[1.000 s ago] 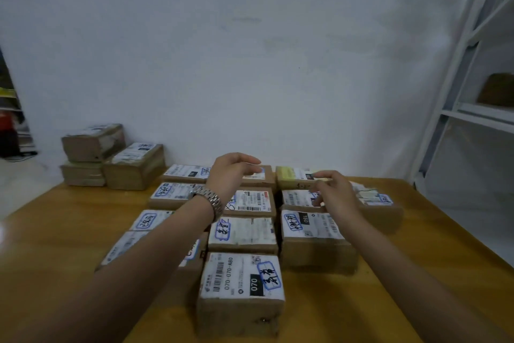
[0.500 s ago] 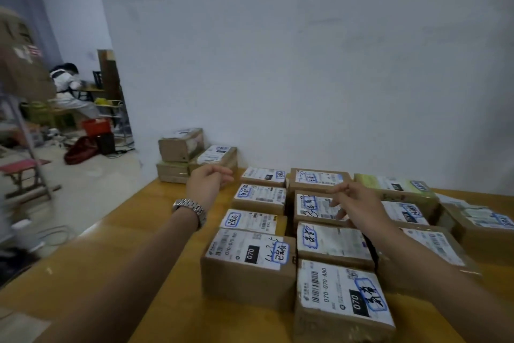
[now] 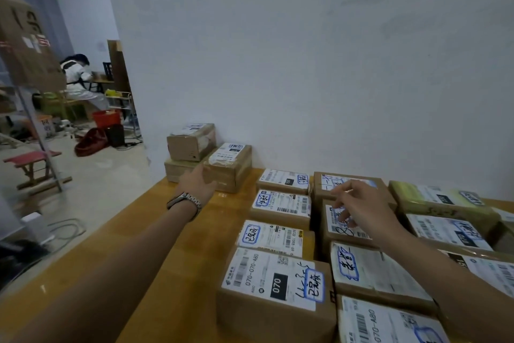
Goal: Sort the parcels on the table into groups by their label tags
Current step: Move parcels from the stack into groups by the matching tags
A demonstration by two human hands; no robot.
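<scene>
Rectangular brown cardboard parcels [image 3: 281, 212] with white paper labels and blue-outlined handwritten tags lie in tight rows on a glossy orange-brown wooden table [image 3: 178, 259]. The nearest whole one is the 070 box [image 3: 275, 287]. Far beyond it and to its left, three more boxes [image 3: 192, 142] sit stacked at the table's back corner against the pale wall. The left hand [image 3: 199, 181], with a metal watch [image 3: 185, 202] on its wrist, is stretched out at that stack with its fingers loosely spread; whether they touch cardboard I cannot tell. Beyond the 070 box and to its right, the right hand [image 3: 358, 209] hovers over the rows, forefinger out, the other fingers slack, holding nothing. A bare strip of table runs left of the 070 box to the edge.
</scene>
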